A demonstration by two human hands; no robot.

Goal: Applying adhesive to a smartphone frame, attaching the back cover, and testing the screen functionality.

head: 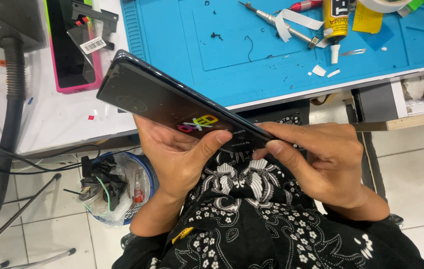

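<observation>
From my remote seat I see both hands gripping a dark phone (172, 102) at the centre of the frame, held tilted above the lap, its top end toward the upper left. The left hand (177, 154) cradles it from below, thumb pressed across the lit lower part of the screen, fingers (212, 142) clamped on the phone. The right hand (329, 162) comes in from the right of the frame, its fingers pinched together on the phone's lower edge, the thumb tip touching that end.

Behind the phone, across the top of the frame, lies a blue work mat (252, 74) on a white tabletop (57, 119). On the mat, at upper right, I see a screwdriver (271, 21), a yellow glue bottle (335, 22) just beside it, strips of white tape (296, 20) and small scraps. At upper left a second phone in a pink case (70, 50) rests on the tabletop, well apart from the hands. A grey hose (10, 129) runs down the left edge. Below the tabletop, at lower left, a blue basket (114, 187) with a plastic liner holds black parts and wires on the tiled floor (416, 164).
</observation>
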